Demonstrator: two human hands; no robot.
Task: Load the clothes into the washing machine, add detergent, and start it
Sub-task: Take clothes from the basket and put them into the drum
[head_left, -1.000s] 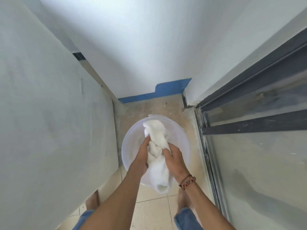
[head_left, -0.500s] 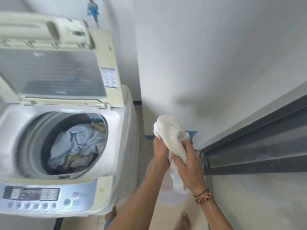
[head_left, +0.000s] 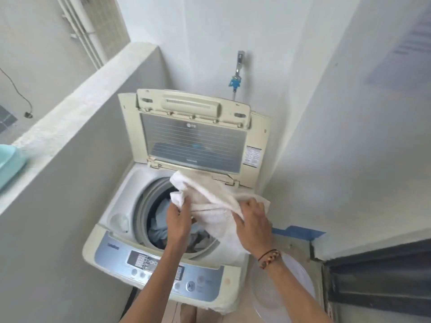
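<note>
1 white towel (head_left: pixel 217 201) is held over the open drum of the washing machine (head_left: pixel 163 271). Its long axis goes from the far left, near the lid hinge, to the near right, where its lower end hangs over the right rim of the machine. The far-left end is bunched and points up toward the lid (head_left: pixel 193 136), which stands upright at the far side.

The left hand (head_left: pixel 178 220) grips the left edge of the towel, with its fingers curled around the fabric, above the drum opening. The right hand (head_left: pixel 253 223) lies on the right part of the towel with its fingers bent over the cloth and holds it; this wrist wears 1 beaded bracelet (head_left: pixel 269 257).

Inside the drum there are pale blue clothes (head_left: pixel 161 227); how many pieces I cannot tell. 1 control panel (head_left: pixel 149 262) is on the near side of the machine. 1 clear round basin (head_left: pixel 286 292) stands on the floor at the right of the machine. 1 tap (head_left: pixel 239 66) is on the far wall.
</note>
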